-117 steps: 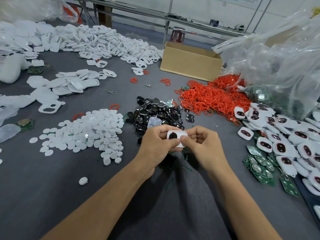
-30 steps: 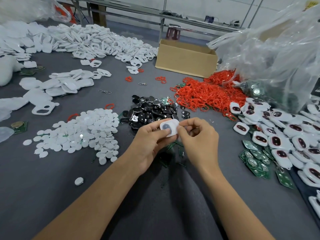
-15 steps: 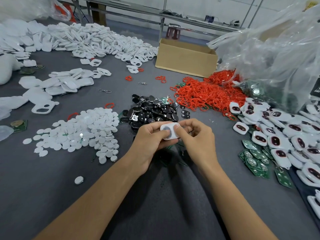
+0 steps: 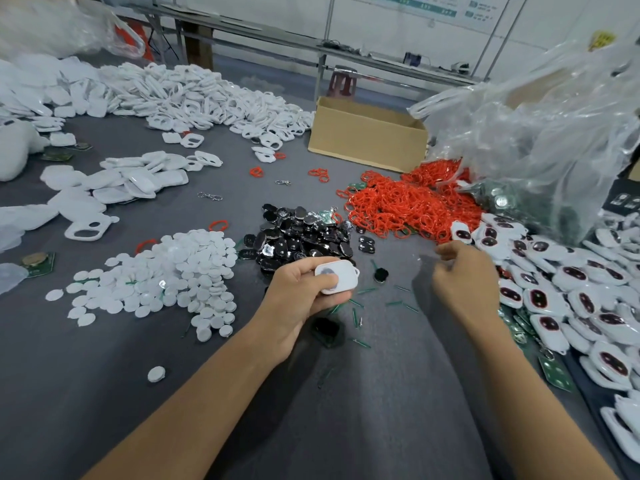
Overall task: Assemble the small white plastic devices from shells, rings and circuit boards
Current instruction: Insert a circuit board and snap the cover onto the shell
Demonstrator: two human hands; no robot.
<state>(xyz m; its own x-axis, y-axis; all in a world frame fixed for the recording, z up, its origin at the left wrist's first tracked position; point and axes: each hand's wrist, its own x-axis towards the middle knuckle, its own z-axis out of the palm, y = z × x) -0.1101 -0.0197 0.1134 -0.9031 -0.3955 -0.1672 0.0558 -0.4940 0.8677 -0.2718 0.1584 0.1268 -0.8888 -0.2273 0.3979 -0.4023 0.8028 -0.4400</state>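
Observation:
My left hand [image 4: 304, 299] grips a small white shell [image 4: 337, 278] with a grey round patch on its face, just in front of the black parts pile [image 4: 301, 237]. My right hand [image 4: 464, 282] hovers apart from it to the right, fingers loosely curled and holding nothing, close to the white shells with dark red-ringed inserts [image 4: 561, 292]. A heap of red rings [image 4: 412, 202] lies beyond it. Green circuit boards [image 4: 554, 368] lie at the right, partly under the shells.
White round discs [image 4: 166, 271] are piled at the left, with one stray disc [image 4: 156, 374] nearer me. White shell halves [image 4: 207, 95] cover the far left. A cardboard box [image 4: 367, 133] and a clear plastic bag [image 4: 540, 133] stand at the back right. Green slivers [image 4: 360, 341] litter the grey cloth.
My right hand has let go of the white shell and moved right toward the shells with inserts. My left hand still holds the shell, now alone.

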